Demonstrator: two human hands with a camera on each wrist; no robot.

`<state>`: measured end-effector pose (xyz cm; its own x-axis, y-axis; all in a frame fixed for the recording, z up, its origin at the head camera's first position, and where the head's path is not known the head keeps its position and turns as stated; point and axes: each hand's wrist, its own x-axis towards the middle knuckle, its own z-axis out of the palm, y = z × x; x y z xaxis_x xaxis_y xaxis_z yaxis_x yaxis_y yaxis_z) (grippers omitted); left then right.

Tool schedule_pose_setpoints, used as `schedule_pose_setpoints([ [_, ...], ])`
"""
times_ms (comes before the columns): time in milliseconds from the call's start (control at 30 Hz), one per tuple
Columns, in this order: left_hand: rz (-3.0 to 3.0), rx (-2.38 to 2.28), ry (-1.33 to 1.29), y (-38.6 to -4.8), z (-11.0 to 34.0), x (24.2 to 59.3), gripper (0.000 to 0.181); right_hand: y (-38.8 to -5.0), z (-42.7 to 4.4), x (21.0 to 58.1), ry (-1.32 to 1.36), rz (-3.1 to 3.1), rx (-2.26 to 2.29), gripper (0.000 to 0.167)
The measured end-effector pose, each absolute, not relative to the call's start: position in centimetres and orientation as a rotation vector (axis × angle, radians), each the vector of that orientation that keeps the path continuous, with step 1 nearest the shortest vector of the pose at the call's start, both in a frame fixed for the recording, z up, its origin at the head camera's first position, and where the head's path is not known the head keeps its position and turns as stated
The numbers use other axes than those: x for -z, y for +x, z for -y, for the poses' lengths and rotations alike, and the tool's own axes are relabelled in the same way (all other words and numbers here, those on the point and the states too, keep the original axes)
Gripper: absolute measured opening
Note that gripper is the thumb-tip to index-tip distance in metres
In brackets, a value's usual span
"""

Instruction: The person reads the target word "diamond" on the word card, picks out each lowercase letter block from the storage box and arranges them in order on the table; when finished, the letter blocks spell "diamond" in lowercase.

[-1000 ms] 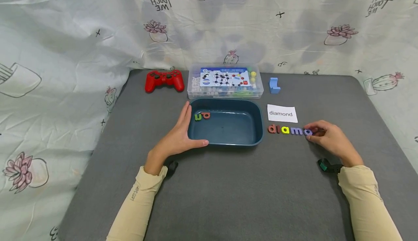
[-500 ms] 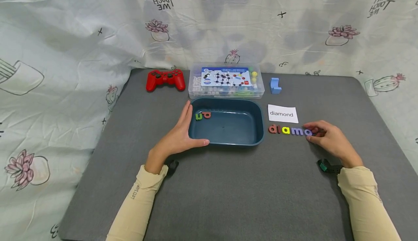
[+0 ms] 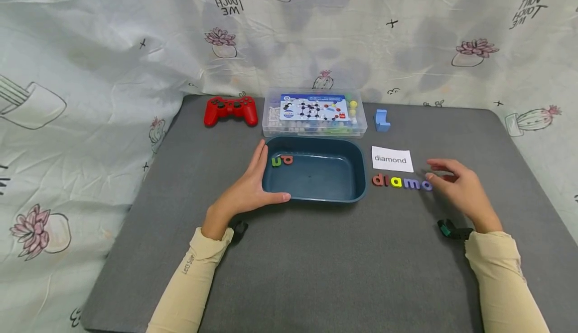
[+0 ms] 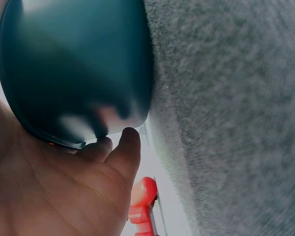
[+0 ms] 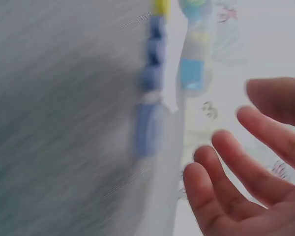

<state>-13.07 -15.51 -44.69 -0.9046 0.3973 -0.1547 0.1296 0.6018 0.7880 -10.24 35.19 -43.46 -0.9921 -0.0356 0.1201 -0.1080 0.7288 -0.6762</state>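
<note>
Letters (image 3: 412, 184) between loosely spread hands (image 3: 245, 190) (image 3: 467, 192)

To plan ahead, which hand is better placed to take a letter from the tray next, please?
Probably the right hand: it is empty, while the left hand, though nearer, holds the tray.

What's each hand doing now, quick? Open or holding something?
Left hand: holding the blue tray by its left end.
Right hand: open, holding nothing, near the purple letter o.
</note>
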Motion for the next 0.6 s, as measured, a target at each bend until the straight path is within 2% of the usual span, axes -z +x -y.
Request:
schedule_pose_setpoints([
  [333,-2.525,-1.199,0.427,-13.1,15.4,44.6,0.133,-11.7,-31.3,39.6,0.089,2.356,-1.53,0.047],
  [600,-2.516,-1.209,0.429,-13.1,15.5,44.5,0.132,-13.2,-27.5,36.8,0.329,1.789,-2.002,0.05],
])
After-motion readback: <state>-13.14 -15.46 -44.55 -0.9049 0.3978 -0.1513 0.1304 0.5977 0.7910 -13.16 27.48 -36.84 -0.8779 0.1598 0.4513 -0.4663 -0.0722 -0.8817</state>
